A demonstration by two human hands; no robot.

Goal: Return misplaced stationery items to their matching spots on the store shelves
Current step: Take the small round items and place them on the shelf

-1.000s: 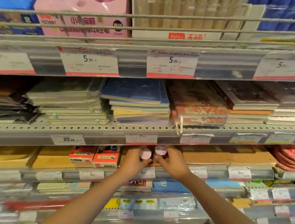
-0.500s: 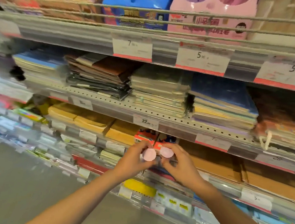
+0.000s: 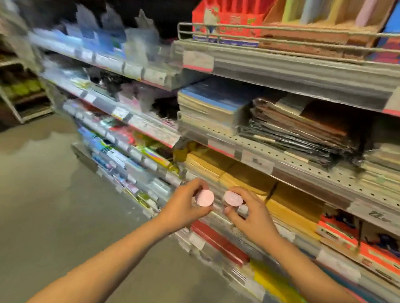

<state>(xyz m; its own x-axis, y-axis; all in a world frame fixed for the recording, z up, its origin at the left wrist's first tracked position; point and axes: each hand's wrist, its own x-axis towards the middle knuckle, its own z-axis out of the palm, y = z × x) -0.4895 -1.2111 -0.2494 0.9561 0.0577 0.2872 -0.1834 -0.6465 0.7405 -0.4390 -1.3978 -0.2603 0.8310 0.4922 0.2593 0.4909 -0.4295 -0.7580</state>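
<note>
**Two pink round items held in front of the shelving**

We see both arms extended toward the store shelves [image 3: 312, 165]. The left hand [image 3: 185, 205] curls its fingers round a small pink round item [image 3: 205, 198], with the flat circular face turned toward the camera. The right hand [image 3: 249, 215] pinches a second pink round item [image 3: 233, 198] between thumb and fingers in the same manner. The two items sit side by side, near each other but not touching. We cannot tell what kind of stationery they are; much of the view is blurred.

Both items are held in the air in front of the shelf edge, at the level of the yellow-brown stacks [image 3: 240, 176]. Above that level, a perforated shelf carries a stack of notebooks with a blue cover on top [image 3: 212, 104] and a dark wrapped stack [image 3: 298, 137] beside it. To the lower right lie orange-red packs [image 3: 382, 259]. The grey floor [image 3: 34, 210] fills the lower left
</note>
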